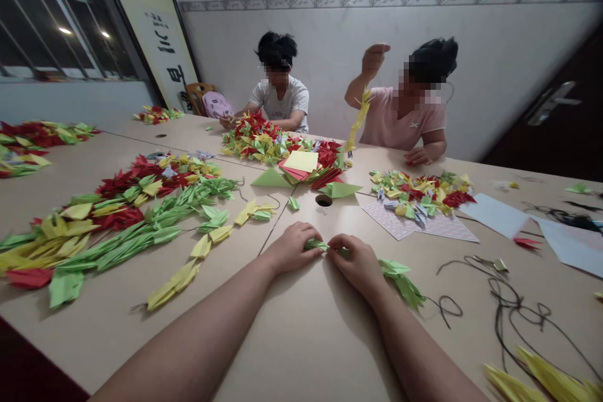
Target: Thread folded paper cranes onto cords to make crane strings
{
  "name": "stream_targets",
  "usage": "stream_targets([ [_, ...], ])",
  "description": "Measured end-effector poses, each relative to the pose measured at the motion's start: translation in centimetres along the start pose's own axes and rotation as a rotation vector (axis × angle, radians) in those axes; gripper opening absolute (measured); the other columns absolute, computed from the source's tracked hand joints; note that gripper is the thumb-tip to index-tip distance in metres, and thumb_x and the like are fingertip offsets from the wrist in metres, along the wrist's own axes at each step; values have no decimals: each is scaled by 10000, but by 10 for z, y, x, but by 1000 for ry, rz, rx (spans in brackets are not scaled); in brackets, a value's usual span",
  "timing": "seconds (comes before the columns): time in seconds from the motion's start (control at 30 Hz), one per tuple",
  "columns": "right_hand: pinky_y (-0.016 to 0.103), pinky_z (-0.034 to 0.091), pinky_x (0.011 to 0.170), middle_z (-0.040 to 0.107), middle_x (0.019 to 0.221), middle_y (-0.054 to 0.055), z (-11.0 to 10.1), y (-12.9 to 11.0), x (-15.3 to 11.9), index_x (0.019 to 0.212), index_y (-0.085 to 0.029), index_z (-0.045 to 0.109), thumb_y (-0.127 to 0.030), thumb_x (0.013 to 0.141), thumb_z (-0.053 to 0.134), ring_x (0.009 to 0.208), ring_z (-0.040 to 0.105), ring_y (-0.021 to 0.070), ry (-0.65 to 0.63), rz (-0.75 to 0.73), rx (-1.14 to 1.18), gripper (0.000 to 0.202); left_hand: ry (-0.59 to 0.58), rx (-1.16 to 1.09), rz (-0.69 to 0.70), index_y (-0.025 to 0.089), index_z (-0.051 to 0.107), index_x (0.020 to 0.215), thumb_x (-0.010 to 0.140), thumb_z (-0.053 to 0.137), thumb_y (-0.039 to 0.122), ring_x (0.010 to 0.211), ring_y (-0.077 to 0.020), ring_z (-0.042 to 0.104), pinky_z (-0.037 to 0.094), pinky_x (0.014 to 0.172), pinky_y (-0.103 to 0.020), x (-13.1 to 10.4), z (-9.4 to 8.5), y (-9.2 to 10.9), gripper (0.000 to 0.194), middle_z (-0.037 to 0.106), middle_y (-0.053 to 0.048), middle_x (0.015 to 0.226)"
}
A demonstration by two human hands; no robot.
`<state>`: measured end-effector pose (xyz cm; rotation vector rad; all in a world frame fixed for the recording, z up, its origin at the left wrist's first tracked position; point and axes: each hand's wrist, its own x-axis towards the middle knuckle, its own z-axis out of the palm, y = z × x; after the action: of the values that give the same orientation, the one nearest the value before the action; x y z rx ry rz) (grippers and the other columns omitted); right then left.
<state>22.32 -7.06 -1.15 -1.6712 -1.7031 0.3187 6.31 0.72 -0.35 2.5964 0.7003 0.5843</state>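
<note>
My left hand [296,247] pinches a small green folded paper piece [316,244] between thumb and fingers, above the table's middle. Close beside it on the right, my right hand [354,262] has its fingers closed on a green folded paper piece that shows partly behind them. From under my right wrist, a green paper string [404,282] runs to the right and ends in a looped dark cord [447,310]. To the left of my hands lies a string of yellow folded paper [200,248]. A loose green folded piece [294,203] rests just beyond my fingers.
Long green strings [136,232] and red and yellow ones cover the left. Colourful piles [257,138] lie farther back and right [424,191], near a table hole [323,201]. Tangled black cord [511,304] is at right. Two people sit opposite; one holds up a yellow string [360,116].
</note>
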Motion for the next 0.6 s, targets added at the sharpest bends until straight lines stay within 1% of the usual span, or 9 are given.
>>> stream_targets([
  [0.13,272,412,674,621,719,2,-1,-2,0,742,-208,591,-180,701,505,717,551,151,-4,-9,-28,99,9,21,-22,198,559,885,786,530,327,954,-182,466,363,857,-307,0,0,1,165,556,-27,959],
  [0.23,282,418,691,631,753,19,-2,-4,0,789,-209,606,-230,730,513,750,556,161,36,-59,-29,112,17,33,-32,197,558,889,782,528,315,959,-183,465,360,854,-307,0,-1,2,162,557,-27,959],
  [0.33,299,410,757,631,851,52,-5,-6,-1,855,-191,598,-293,778,495,835,545,175,201,-149,-6,164,43,59,-54,200,556,897,771,527,307,963,-184,467,353,852,-316,-1,-1,1,168,563,-23,955],
  [0.4,307,397,783,623,865,60,-8,-6,-2,858,-183,584,-286,811,446,857,532,177,327,-179,-4,179,73,94,-90,201,560,881,754,536,303,956,-190,473,342,857,-331,-1,0,1,165,569,-21,945],
  [0.47,320,386,792,614,850,59,-11,-6,-4,845,-180,572,-257,821,408,859,521,183,402,-171,-32,184,114,138,-148,199,566,860,733,544,294,952,-201,472,330,863,-351,-1,0,0,160,570,-24,945],
  [0.53,334,378,795,607,839,58,-11,-4,-4,835,-179,564,-233,792,418,855,512,193,410,-152,-86,162,157,175,-196,201,572,841,715,547,278,959,-212,463,318,868,-371,-1,1,-1,150,565,-26,953],
  [0.6,343,370,799,598,848,54,-10,-3,-5,832,-183,557,-214,740,454,851,506,201,354,-132,-145,142,188,200,-218,205,576,819,700,547,265,965,-217,454,304,875,-388,-1,1,-2,136,562,-23,954],
])
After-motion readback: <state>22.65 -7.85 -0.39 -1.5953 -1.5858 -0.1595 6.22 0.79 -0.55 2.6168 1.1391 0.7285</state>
